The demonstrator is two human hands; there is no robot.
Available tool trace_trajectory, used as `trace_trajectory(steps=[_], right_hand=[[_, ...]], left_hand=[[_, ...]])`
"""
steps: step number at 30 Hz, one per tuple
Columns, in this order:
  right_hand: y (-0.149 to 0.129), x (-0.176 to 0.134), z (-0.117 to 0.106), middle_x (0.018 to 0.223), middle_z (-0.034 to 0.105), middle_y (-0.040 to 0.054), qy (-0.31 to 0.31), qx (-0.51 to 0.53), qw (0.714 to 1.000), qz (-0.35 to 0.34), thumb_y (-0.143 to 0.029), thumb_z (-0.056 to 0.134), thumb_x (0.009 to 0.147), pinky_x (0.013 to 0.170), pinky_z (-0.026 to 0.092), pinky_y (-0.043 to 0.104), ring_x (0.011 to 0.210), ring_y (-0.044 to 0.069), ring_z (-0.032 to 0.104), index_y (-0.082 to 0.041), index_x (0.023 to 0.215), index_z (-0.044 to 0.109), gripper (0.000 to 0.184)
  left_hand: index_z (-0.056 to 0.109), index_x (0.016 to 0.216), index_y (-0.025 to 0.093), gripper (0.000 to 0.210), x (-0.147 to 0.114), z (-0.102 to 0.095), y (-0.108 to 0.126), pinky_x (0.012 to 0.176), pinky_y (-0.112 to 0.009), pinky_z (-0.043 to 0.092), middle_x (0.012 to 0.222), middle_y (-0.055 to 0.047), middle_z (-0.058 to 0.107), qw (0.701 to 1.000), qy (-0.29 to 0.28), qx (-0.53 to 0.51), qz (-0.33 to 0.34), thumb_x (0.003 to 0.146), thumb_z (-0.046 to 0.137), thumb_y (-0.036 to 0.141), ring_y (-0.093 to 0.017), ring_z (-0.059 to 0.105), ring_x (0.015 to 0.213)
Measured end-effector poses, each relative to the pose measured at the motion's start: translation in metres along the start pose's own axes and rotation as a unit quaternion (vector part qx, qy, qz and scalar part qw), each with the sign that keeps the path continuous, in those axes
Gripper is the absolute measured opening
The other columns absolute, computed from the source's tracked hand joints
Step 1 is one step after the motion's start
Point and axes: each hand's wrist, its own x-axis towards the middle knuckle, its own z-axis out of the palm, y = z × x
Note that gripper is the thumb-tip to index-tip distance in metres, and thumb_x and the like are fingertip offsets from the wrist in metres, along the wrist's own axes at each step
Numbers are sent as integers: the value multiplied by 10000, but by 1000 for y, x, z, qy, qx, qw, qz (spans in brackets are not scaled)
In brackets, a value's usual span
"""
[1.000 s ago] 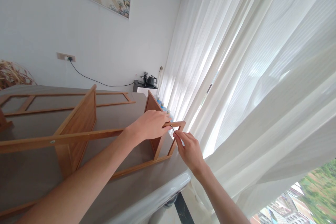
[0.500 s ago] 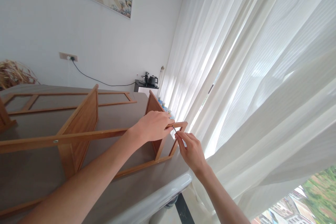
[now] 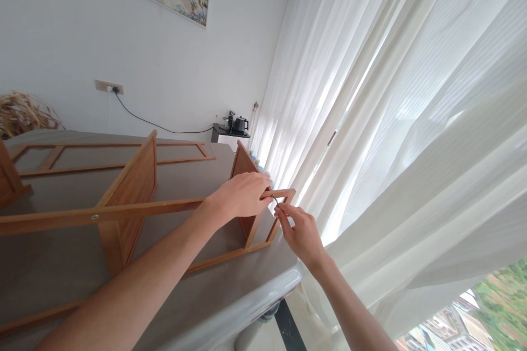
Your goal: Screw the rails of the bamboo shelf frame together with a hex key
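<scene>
A wooden shelf unit (image 3: 164, 209) lies on its side on a grey-covered table. My left hand (image 3: 242, 195) is closed around its upper rail near the right end, the fingers partly hidden behind the wood. Just right of it, my right hand (image 3: 300, 230) pinches a thin, dark, bent Allen key (image 3: 275, 199) between thumb and fingers. The key's far end meets the rail beside my left thumb; the fastener there is too small to make out. A round metal screw head (image 3: 95, 217) shows farther left on the same rail.
The table (image 3: 263, 279) has a clear-covered front edge below my hands. White curtains (image 3: 370, 137) hang close on the right. Behind stand a black kettle (image 3: 240, 125) on a small cabinet and a cord (image 3: 164, 130) running to a wall socket. Dried stalks (image 3: 24, 115) lie far left.
The view has shifted slightly, so the shelf unit appears a little farther right. Both hands keep their grips at the same spot; the Allen key's angle looks slightly different.
</scene>
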Motion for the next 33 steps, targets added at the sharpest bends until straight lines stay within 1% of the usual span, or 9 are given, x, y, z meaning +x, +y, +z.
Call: trace_trajectory(steps=[2, 4, 7, 10, 14, 17, 21, 28, 33], right_hand=[[-6, -2, 7, 848, 760, 6, -1, 39, 999, 32, -343, 464, 1066, 539, 515, 230, 790, 178, 745, -259, 991, 651, 218], [-12, -4, 12, 845, 770, -3, -5, 74, 996, 55, -370, 460, 1068, 502, 516, 208, 791, 173, 768, -259, 970, 638, 232], [-19, -4, 17, 877, 785, -5, -11, 109, 991, 74, -401, 461, 1068, 542, 542, 201, 841, 179, 785, -259, 957, 632, 248], [-23, -2, 18, 892, 794, -6, -15, 131, 987, 92, -413, 486, 1059, 563, 538, 206, 884, 192, 787, -261, 992, 631, 221], [-24, -4, 20, 915, 794, -15, -15, 158, 981, 110, -412, 500, 1056, 564, 511, 200, 892, 183, 783, -270, 1016, 608, 182], [-23, -7, 23, 933, 786, -19, 4, 127, 987, 94, -392, 473, 1065, 559, 494, 199, 876, 166, 773, -274, 995, 583, 176], [-18, -10, 23, 929, 771, -2, 22, 77, 993, 85, -372, 445, 1068, 564, 487, 215, 871, 174, 747, -269, 993, 583, 188], [-2, -9, 18, 882, 752, 19, 16, 6, 999, 51, -350, 417, 1065, 577, 480, 235, 785, 180, 708, -258, 992, 639, 251], [-1, -7, 17, 798, 726, 26, 18, -40, 999, 32, -342, 403, 1072, 572, 468, 243, 738, 184, 699, -253, 984, 668, 293]], left_hand=[[639, 908, 209, 241, 0, 2, -2, 838, -351, 529, 1165, -94, 711, 1000, 1, -14, 3, 973, 489, 386, -274, 695, 1067], [653, 881, 209, 258, 1, 1, -3, 883, -347, 531, 1199, -97, 701, 1000, 2, -20, 6, 970, 489, 387, -276, 677, 1129], [674, 875, 213, 280, 2, -2, -3, 852, -340, 538, 1213, -99, 682, 1000, -12, -23, 0, 969, 488, 401, -271, 684, 1106], [692, 928, 226, 298, 3, -4, -3, 830, -347, 541, 1187, -100, 683, 999, -35, -18, -7, 977, 472, 421, -272, 699, 1064], [686, 1050, 209, 312, 3, -1, -5, 959, -381, 528, 1246, -127, 688, 1000, -30, -8, -6, 972, 487, 437, -309, 665, 1190], [678, 1129, 199, 340, 3, 2, -5, 995, -394, 524, 1313, -138, 672, 1000, -23, 5, -7, 975, 485, 433, -324, 642, 1248], [699, 1146, 209, 365, 2, 3, -3, 987, -402, 532, 1339, -134, 666, 999, -19, 23, -10, 993, 464, 442, -332, 645, 1253], [722, 1085, 228, 309, 2, 1, -2, 966, -385, 534, 1270, -113, 708, 999, -9, 32, -8, 981, 508, 425, -309, 674, 1198], [731, 1055, 247, 262, 1, 1, -2, 960, -374, 528, 1217, -92, 730, 1000, 5, 30, -4, 966, 538, 399, -294, 690, 1161]])
